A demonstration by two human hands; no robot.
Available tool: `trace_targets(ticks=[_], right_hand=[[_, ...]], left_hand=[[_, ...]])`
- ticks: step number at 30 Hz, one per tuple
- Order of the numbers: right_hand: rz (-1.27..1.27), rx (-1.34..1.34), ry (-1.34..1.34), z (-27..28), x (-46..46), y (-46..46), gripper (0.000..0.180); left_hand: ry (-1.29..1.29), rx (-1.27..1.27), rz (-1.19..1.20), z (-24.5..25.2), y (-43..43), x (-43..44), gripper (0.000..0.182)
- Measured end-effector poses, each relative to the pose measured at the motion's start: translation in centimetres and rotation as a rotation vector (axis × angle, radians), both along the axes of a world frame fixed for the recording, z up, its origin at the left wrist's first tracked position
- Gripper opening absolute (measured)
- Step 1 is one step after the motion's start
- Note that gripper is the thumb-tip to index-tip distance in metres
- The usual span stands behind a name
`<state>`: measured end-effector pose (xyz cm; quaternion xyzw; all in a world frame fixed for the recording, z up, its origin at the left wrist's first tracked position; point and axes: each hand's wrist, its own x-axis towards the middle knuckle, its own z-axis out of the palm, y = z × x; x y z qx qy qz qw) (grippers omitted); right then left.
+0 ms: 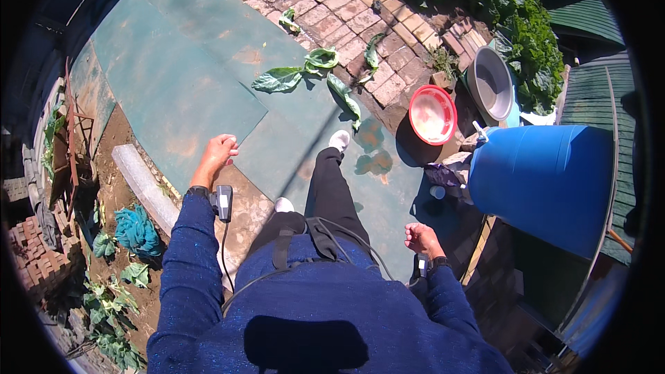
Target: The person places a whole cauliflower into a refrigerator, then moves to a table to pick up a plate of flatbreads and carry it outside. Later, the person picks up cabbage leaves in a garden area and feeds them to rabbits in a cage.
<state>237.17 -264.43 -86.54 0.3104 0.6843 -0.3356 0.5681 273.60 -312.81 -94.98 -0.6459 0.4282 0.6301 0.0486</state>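
Observation:
My left hand [220, 151] hangs over the green ground sheet, its fingers curled with nothing seen in them. On the other side, my right hand [421, 238] is held low beside my hip, loosely curled, and I see nothing in it. Ahead of my feet, several large green leaves lie on the sheet [187, 83] and the brick paving, among them a flat leaf [278, 79] and a long curled leaf [344, 98]. A red basin [433, 114] with a pale inside stands to the front right, near a blue plastic barrel [540, 182] with a tap.
A grey basin [490, 83] leans beyond the red one, beside leafy green plants [499, 5]. Brick paving [337, 15] curves across the front. Left of me lie a stone kerb [143, 184], a bundle of teal netting [137, 231] and stacked bricks [41, 257]. A small white-lidded container [437, 192] stands near the barrel.

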Motion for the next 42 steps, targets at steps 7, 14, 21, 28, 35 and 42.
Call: trace_targets(ticks=[7, 14, 21, 28, 35, 42], right_hand=[[0.127, 0.087, -0.060, -1.5, 0.4, -4.8, 0.012], [0.307, 0.056, -0.092, -5.4, -2.6, -11.2, 0.012], [0.401, 0.092, 0.006, -13.5, -1.7, -15.2, 0.013], [0.615, 0.159, 0.238, -20.3, 0.8, -16.1, 0.023], [1.014, 0.252, 0.538, -24.5, 1.0, -18.9, 0.042], [1.179, 0.387, 0.493, -27.3, 0.2, -20.7, 0.033]], left_hand=[[-0.053, 0.234, -0.156, 1.9, 0.9, -4.8, 0.029], [0.166, 0.345, -0.028, 2.8, 1.1, -11.5, 0.037], [0.260, 0.507, 0.103, 0.5, 3.6, -17.2, 0.042], [0.442, 0.647, 0.398, 1.8, 4.5, -15.8, 0.038], [0.349, 0.806, 0.690, 5.6, 3.3, -13.2, 0.037], [0.280, 0.873, 0.663, 7.2, 3.1, -14.0, 0.040]])
